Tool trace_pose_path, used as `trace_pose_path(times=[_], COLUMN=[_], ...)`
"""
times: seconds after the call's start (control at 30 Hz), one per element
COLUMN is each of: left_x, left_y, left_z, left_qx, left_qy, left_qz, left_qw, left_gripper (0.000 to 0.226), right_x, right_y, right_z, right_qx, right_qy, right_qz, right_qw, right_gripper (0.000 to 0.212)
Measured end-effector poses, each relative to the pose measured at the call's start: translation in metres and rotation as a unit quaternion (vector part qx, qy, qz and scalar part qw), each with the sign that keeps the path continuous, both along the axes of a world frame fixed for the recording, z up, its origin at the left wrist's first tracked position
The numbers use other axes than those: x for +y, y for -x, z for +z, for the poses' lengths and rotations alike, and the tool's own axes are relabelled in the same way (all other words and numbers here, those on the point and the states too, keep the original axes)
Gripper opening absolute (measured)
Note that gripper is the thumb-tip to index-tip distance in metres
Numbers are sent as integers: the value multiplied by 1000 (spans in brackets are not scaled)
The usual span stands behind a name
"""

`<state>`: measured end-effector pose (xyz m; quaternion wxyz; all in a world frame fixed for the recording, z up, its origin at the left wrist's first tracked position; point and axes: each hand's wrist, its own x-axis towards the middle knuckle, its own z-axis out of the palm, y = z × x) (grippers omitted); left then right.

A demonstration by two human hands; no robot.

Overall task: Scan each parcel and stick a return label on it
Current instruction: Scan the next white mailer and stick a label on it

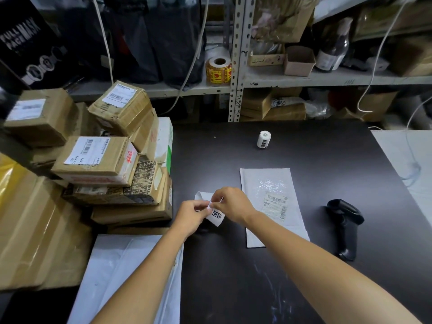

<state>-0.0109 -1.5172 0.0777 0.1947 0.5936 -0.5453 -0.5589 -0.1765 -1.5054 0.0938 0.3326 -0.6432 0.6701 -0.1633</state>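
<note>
Return label in two-handed grip

The desk has a dark, matt top, with faint pale scuffs toward its near edge. A grey poly mailer lies flat on it, shipping label facing up. To the right of the mailer and apart from it, a black barcode scanner lies on its side. Beyond the mailer, well apart, sits a small white roll of labels printed with black characters. Left of the mailer, cardboard boxes are piled along the desk's left side. Nearer than the mailer and to its left, white plastic bags lie flat and overlapping.
</note>
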Motion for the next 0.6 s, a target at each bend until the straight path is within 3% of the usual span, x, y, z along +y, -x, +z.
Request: trace_pose_path(times=[0.23,0.47,0.6], left_x=[1,-5,-7], left_y=[-3,-14,-8], left_z=[-1,-7,-3], left_qx=[-29,-82,-113], left_qy=[10,-7,4], left_qz=[-19,17,45], left_qw=[999,996,993], left_gripper=[31,23,35], right_x=[-2,1,17], right_y=[-4,42,90], right_z=[-4,8,22], right_qx=[4,-83,-43], right_qy=[-15,2,-19], right_qz=[17,-181,-180], right_qw=[1000,980,983], right_gripper=[16,24,14])
